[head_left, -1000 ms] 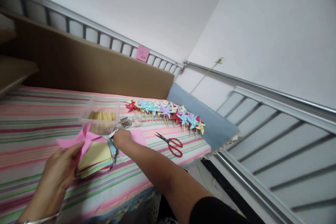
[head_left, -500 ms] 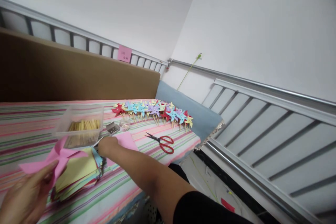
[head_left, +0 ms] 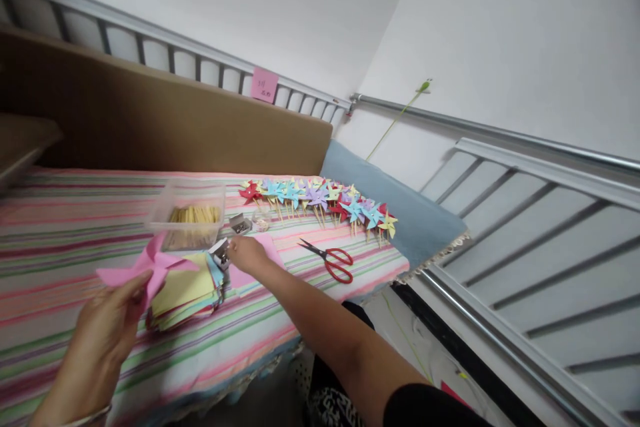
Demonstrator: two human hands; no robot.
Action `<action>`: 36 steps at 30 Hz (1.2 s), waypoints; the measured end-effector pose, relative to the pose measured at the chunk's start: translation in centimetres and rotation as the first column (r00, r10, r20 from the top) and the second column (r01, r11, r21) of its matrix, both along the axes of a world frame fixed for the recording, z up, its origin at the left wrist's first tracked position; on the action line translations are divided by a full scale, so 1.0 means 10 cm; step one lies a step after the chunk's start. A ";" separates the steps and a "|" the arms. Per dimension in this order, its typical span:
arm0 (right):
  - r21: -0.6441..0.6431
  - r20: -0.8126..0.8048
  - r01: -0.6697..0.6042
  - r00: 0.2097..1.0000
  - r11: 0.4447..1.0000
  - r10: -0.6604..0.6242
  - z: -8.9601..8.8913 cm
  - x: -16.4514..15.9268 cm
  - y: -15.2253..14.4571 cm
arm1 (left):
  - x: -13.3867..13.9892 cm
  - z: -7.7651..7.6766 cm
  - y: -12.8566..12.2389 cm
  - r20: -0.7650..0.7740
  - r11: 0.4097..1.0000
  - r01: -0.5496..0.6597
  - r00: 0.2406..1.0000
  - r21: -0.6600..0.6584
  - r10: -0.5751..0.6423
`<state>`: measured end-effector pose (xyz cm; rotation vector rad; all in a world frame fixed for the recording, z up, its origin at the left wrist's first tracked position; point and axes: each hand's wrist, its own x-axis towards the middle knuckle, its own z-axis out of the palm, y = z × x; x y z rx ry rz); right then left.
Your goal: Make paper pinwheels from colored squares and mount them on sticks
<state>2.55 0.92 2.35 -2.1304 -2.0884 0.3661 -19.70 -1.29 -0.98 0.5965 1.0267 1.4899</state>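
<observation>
My left hand [head_left: 113, 317] pinches a pink paper pinwheel [head_left: 159, 268] by its folded middle, its blades spread above the fingers. To its right my right hand [head_left: 247, 255] is closed at the edge of a small white-and-grey box [head_left: 219, 251]; its fingertips are partly hidden, so what they grip is unclear. Under the pinwheel lies a stack of coloured paper squares [head_left: 185, 293], yellow on top. A pink paper sheet [head_left: 273, 251] lies partly beneath my right hand. Behind are a clear plastic tub [head_left: 160, 210] of wooden sticks [head_left: 197, 215] and a second small box [head_left: 241, 223].
Red-handled scissors [head_left: 327, 257] lie to the right on the striped cloth [head_left: 75, 213]. Several finished pinwheels [head_left: 317, 197] on sticks stretch along the back right. A small round clear container [head_left: 261, 219] stands beside the second box. A brown board [head_left: 200, 117] borders the back.
The camera view has shifted, so the table things appear farther right and slightly higher. My left hand still holds the pinwheel. More of the small box beside my right hand now shows.
</observation>
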 end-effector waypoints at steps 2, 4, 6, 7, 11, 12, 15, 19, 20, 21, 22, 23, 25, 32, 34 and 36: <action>0.014 -0.050 -0.017 0.999 1.000 0.018 -0.07 0.11 -0.19 | 0.01 0.03 -0.03 0.098 0.999 -0.002 0.995 -0.054 0.007; -0.002 -0.100 -0.066 0.993 0.998 0.066 -0.17 0.18 -0.42 | 0.04 0.08 -0.07 0.107 0.998 -0.010 0.994 -0.059 0.017; -0.037 -0.138 -0.135 0.982 0.990 0.129 -0.28 0.18 -0.64 | 0.08 0.14 -0.10 0.105 0.999 -0.042 0.993 -0.034 0.045; -0.055 -0.152 -0.173 0.975 0.983 0.163 -0.33 0.16 -0.74 | 0.10 0.16 -0.11 0.096 0.999 -0.050 0.994 -0.011 0.050; -0.121 -0.187 -0.311 0.940 0.943 0.286 -0.42 0.03 -0.94 | 0.15 0.22 -0.13 0.085 0.999 -0.040 0.996 0.017 0.038; -0.132 -0.191 -0.329 0.934 0.935 0.302 -0.43 0.01 -0.95 | 0.15 0.22 -0.13 0.088 0.999 -0.041 0.995 0.014 0.039; -0.144 -0.192 -0.330 0.934 0.933 0.301 -0.44 -0.03 -0.89 | 0.14 0.21 -0.14 0.091 0.998 -0.064 0.994 0.013 0.063; -0.122 -0.201 -0.277 0.947 0.953 0.250 -0.48 -0.02 -0.83 | 0.11 0.17 -0.13 0.092 0.998 -0.051 0.995 0.031 0.048; -0.112 -0.207 -0.260 0.950 0.959 0.234 -0.49 -0.01 -0.82 | 0.10 0.16 -0.13 0.093 0.999 -0.041 0.995 0.035 0.038; -0.102 -0.213 -0.240 0.953 0.966 0.214 -0.50 0.00 -0.81 | 0.10 0.16 -0.13 0.093 0.999 -0.032 0.995 0.036 0.029; -0.090 -0.219 -0.215 0.957 0.972 0.191 -0.52 0.01 -0.80 | 0.11 0.15 -0.12 0.091 0.999 -0.023 0.996 0.035 0.020; -0.078 -0.225 -0.188 0.960 0.979 0.166 -0.53 0.02 -0.80 | 0.11 0.15 -0.12 0.091 0.999 -0.016 0.996 0.035 0.013; -0.052 -0.233 -0.134 0.965 0.990 0.118 -0.56 0.04 -0.80 | 0.12 0.15 -0.12 0.095 0.999 -0.011 0.995 0.037 0.007; 0.072 -0.264 -0.041 0.963 0.997 0.059 -0.61 0.02 -0.97 | 0.13 0.16 -0.12 0.099 0.999 -0.033 0.995 0.036 0.030; 0.119 -0.257 -0.041 0.964 0.992 0.071 -0.62 -0.04 -1.03 | 0.13 0.16 -0.12 0.094 0.999 -0.036 0.995 0.032 0.033; 0.143 -0.221 -0.040 0.973 0.989 0.072 -0.63 -0.11 -1.06 | 0.14 0.16 -0.12 0.094 0.999 -0.029 0.995 0.028 0.026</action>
